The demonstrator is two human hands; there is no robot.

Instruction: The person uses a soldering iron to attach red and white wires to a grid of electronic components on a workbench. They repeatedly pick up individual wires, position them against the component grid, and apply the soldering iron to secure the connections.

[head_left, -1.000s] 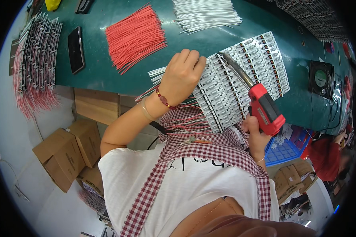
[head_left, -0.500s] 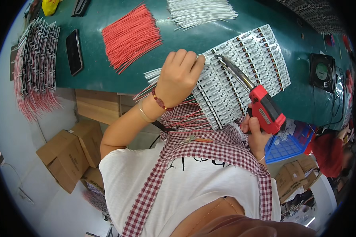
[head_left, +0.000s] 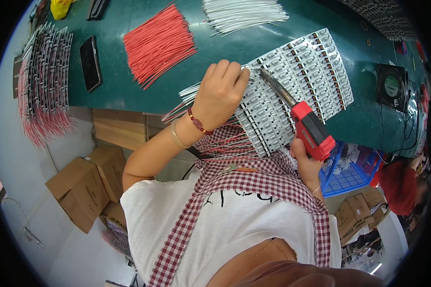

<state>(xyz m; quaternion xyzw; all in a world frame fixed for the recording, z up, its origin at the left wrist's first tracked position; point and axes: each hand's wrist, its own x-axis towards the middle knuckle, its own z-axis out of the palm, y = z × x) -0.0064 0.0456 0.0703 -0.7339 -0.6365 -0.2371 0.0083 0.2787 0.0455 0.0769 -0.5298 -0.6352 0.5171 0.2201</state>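
A white panel of small circuit boards [head_left: 316, 71] lies on the green table [head_left: 234, 48], overhanging its near edge. My left hand [head_left: 220, 93] rests on the panel's left end, fingers curled and pinching a thin wire against a board. My right hand [head_left: 305, 160] grips the red handle of a soldering iron [head_left: 311, 129]; its metal tip reaches up to the panel just beside my left fingertips. Red and white wires stick out from under my left hand toward my chest.
A bundle of red wires [head_left: 159, 43] and a bundle of white wires [head_left: 244, 12] lie farther back. A black phone [head_left: 90, 62] and a stack of wired boards [head_left: 43, 81] sit at the left. A small black fan [head_left: 392, 86] stands at the right. Cardboard boxes [head_left: 84, 184] and a blue crate [head_left: 352, 170] are below.
Both hands stay on the panel; the view has shifted slightly and the iron's tip remains beside my left fingertips.
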